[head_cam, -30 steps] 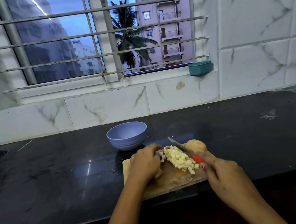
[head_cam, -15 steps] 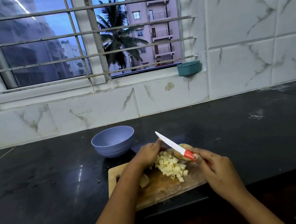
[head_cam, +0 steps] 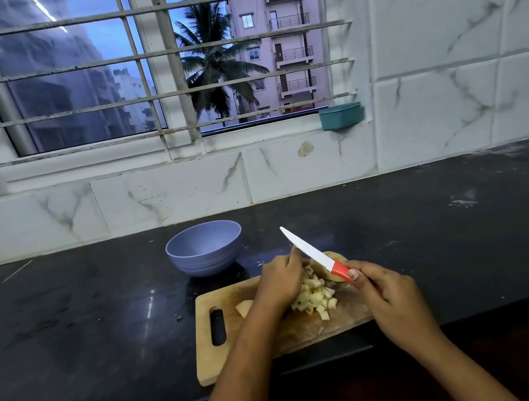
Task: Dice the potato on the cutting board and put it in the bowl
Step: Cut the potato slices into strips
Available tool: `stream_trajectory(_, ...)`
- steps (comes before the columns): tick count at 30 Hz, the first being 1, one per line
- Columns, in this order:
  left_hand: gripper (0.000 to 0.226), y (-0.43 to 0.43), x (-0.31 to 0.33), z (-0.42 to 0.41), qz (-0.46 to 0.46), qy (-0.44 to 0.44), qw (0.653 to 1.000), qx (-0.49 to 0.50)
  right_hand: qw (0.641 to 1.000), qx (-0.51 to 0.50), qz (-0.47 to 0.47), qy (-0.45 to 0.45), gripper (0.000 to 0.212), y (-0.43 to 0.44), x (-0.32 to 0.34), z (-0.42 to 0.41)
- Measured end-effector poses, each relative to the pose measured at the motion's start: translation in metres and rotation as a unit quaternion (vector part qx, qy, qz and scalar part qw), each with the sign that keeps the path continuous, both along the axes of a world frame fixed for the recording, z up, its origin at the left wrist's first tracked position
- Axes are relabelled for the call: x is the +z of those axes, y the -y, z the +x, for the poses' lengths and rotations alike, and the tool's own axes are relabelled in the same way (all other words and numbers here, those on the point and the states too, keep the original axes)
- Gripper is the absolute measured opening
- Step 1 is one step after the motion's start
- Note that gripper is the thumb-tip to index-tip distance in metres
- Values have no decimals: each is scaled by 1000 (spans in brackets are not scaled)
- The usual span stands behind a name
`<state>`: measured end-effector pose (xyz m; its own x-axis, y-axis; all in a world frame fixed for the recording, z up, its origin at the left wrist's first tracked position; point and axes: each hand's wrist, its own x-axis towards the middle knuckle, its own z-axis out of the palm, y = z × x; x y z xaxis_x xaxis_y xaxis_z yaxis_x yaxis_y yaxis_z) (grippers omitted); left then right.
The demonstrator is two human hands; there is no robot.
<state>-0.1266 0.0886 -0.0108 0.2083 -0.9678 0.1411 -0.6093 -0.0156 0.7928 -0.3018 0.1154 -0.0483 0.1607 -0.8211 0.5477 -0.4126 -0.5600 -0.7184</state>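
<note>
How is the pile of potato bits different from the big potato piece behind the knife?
The diced pile is many small pale cubes; the big potato piece is one rounded brownish lump. The pile lies in front of the knife, the big piece behind it. Both sit on the cutting board.

Overall level dim. Main source is blue-toned daylight through the window [head_cam: 66, 93]; a bright strip light [head_cam: 48, 12] reflects in its upper left pane. The glossy black desk [head_cam: 69, 335] carries pale vertical glare streaks left of the cutting board [head_cam: 208, 355]. Shadows are soft, without hard edges. Wide-angle distortion bows the window bars [head_cam: 150, 97] and tilts the wall tiles [head_cam: 437, 34] outward. Centre sharp; lower edge and corners soft and murky.
</note>
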Motion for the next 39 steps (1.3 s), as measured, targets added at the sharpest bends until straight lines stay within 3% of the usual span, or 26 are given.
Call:
stream_trajectory(6, 56, -7, -3, -12, -28, -6, 998, 52, 1000, -14, -3, 4, 28, 0, 2, 2)
stream_trajectory(12, 44, -13, 4, -10, -54, -211, 971, 102, 999, -41, 9, -8, 27, -1, 1, 1)
stream_trajectory(17, 34, -25, 15, 9, -48, -242, 964, 101, 996, -55, 7, -73, 31, -16, 5, 5)
stream_trajectory(19, 35, -42, 16, 19, -89, -192, 971, 109, 992, -53, 3, -111, 35, -29, 7, 7)
stream_trajectory(21, 32, -61, 14, 29, -129, -72, 982, 121, 988, -51, 0, -144, 37, -46, 10, 11)
stream_trajectory(23, 29, -71, 4, 39, -101, 62, 987, 107, 984, -46, -8, -172, 37, -62, 16, 19)
stream_trajectory(25, 27, -74, -12, 45, -62, 142, 986, 61, 983, -27, -7, -183, 38, -74, 23, 30)
stream_trajectory(29, 25, -82, -25, 48, -99, 166, 980, 45, 964, -7, 25, -263, 44, -89, 33, 52)
stream_trajectory(34, 32, -84, -21, 55, -79, 186, 979, 37, 924, -27, 65, -375, 58, -96, 32, 68)
stream_trajectory(39, 34, -89, -24, 59, -77, 154, 984, 40, 927, -84, 57, -361, 56, -89, 29, 56)
